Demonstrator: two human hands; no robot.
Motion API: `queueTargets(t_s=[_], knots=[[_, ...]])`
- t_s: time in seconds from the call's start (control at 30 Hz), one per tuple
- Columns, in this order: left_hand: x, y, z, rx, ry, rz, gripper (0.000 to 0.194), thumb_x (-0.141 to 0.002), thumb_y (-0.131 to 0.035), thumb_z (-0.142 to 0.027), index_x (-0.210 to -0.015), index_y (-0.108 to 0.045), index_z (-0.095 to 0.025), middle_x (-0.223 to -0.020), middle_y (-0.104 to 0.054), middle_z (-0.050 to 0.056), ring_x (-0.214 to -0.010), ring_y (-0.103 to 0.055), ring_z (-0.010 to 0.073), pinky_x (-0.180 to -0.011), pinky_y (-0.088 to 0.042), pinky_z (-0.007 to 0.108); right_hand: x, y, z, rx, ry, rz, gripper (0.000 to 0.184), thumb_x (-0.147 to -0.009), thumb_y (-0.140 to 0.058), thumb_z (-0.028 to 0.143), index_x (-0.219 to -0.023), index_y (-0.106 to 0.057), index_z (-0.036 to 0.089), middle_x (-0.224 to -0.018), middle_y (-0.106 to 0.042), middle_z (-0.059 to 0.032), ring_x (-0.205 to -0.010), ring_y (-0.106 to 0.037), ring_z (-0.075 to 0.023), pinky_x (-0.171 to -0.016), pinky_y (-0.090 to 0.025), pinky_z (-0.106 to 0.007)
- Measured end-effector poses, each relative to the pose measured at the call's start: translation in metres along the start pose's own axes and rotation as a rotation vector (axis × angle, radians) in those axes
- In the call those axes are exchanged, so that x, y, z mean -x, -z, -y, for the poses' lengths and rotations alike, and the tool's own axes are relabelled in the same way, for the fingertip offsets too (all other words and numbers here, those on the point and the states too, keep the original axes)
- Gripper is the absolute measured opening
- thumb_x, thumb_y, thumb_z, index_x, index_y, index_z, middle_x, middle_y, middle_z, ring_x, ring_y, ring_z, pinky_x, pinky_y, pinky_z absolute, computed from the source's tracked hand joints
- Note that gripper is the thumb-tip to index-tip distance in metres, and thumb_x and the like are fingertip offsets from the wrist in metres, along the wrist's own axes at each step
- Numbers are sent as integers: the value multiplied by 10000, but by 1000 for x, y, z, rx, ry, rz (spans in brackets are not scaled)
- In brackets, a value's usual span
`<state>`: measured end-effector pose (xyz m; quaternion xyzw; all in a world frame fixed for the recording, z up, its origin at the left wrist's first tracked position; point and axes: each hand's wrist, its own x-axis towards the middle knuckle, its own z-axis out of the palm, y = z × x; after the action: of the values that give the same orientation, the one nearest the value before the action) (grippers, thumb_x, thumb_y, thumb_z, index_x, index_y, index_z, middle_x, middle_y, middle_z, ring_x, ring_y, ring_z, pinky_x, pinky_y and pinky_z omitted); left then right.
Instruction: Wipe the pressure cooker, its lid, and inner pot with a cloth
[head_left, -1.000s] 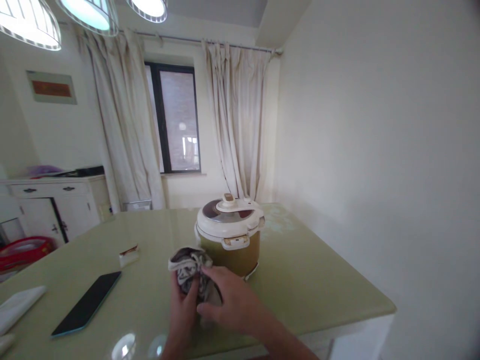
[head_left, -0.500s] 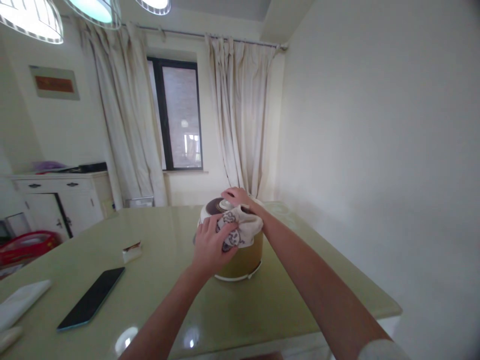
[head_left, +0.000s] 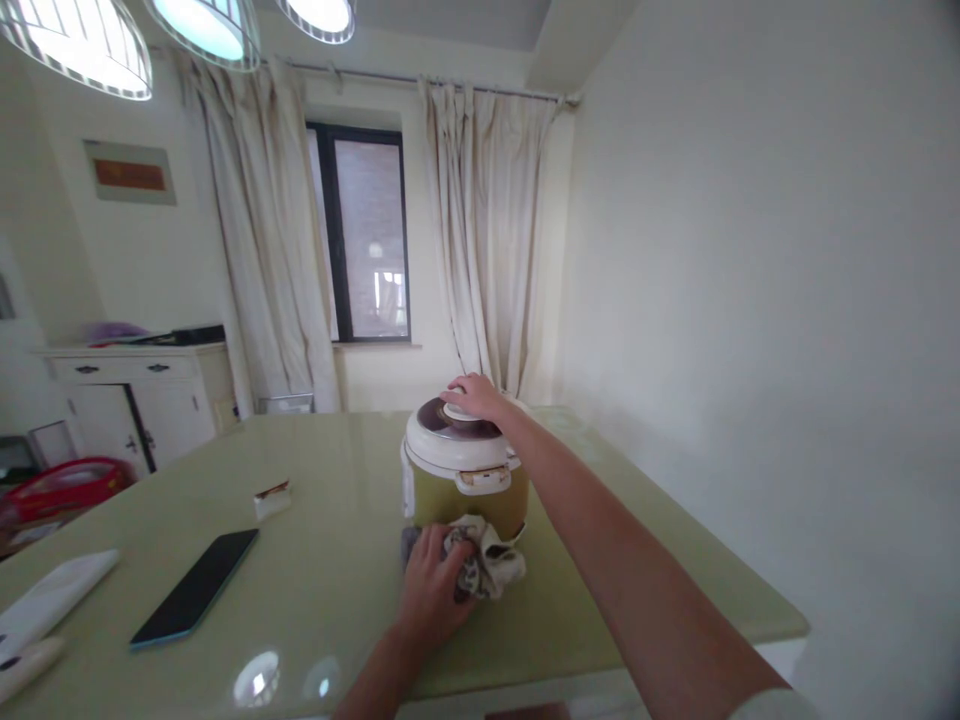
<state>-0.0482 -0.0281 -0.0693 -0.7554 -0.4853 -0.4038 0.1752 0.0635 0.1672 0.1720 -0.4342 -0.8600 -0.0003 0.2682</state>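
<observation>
A rice cooker with a white rim, a dark lid and a yellowish-green body stands upright on the table. My right hand reaches over its top, fingers curled over the white lid knob. Low at the cooker's front, my left hand is closed on a crumpled, patterned cloth, which lies against the lower body and the tabletop. The cloth and my hand cover part of the cooker's base. A white latch shows on the front of the rim.
The glossy green table carries a dark phone, a small white packet and white objects at the left. A white cabinet and a red basket stand beyond. The wall borders the right.
My left hand has moved the cloth down from the cooker's upper front to its base, uncovering the rim and latch. My right hand stays on the lid knob.
</observation>
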Motion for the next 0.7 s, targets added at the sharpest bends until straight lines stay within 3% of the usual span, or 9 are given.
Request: queueTargets(t_s=[0.1, 0.17, 0.33, 0.43, 0.53, 0.7], knots=[[-6, -13, -22, -154, -222, 142, 384, -803, -806, -395, -1169, -708, -334, -1205, -649, 98, -1058, -584, 303, -922, -490, 474, 3, 0, -2, -70, 8, 3, 402, -982, -654, 481, -1229, -779, 189, -1231, -731, -130, -1121, -669, -223, -1007, -454, -297], [-21, -22, -38, -234, -377, 165, 329, -905, -729, -366, -1230, -685, -356, -1235, -659, 92, -1092, -578, 291, -947, -463, 485, 4, 0, -3, -115, -5, -19, 382, -968, -676, 476, -1200, -788, 194, -1224, -730, -124, -1101, -674, -218, -997, -461, -295], [-66, -31, -54, -289, -486, -26, 276, -996, -642, -346, -1267, -679, -389, -1291, -669, 80, -1154, -585, 275, -974, -438, 475, 5, -3, -7, -222, -6, -44, 363, -945, -704, 481, -1164, -796, 206, -1217, -727, -107, -1096, -671, -208, -996, -462, -292], [-76, -23, -37, -252, -605, -60, 369, -980, -679, -322, -1326, -648, -448, -1308, -677, 50, -1144, -603, 236, -973, -448, 427, 5, -5, -10, -253, 7, -45, 351, -940, -713, 467, -1158, -792, 203, -1223, -726, -104, -1115, -664, -208, -1008, -458, -299], [-63, -13, -5, -209, -669, -154, 414, -924, -744, -286, -1285, -670, -476, -1242, -707, 19, -1157, -618, 213, -1015, -451, 408, 6, -6, -11, -269, 20, -54, 341, -941, -712, 459, -1162, -784, 210, -1238, -722, -97, -1111, -661, -204, -1003, -461, -303], [-23, -7, 53, -88, -394, -345, 289, -817, -747, -185, -1049, -765, -356, -1188, -700, 52, -1158, -644, 267, -1019, -521, 447, 8, -6, -9, -270, 10, -60, 324, -943, -701, 445, -1150, -784, 210, -1205, -730, -91, -1071, -667, -205, -953, -472, -302]])
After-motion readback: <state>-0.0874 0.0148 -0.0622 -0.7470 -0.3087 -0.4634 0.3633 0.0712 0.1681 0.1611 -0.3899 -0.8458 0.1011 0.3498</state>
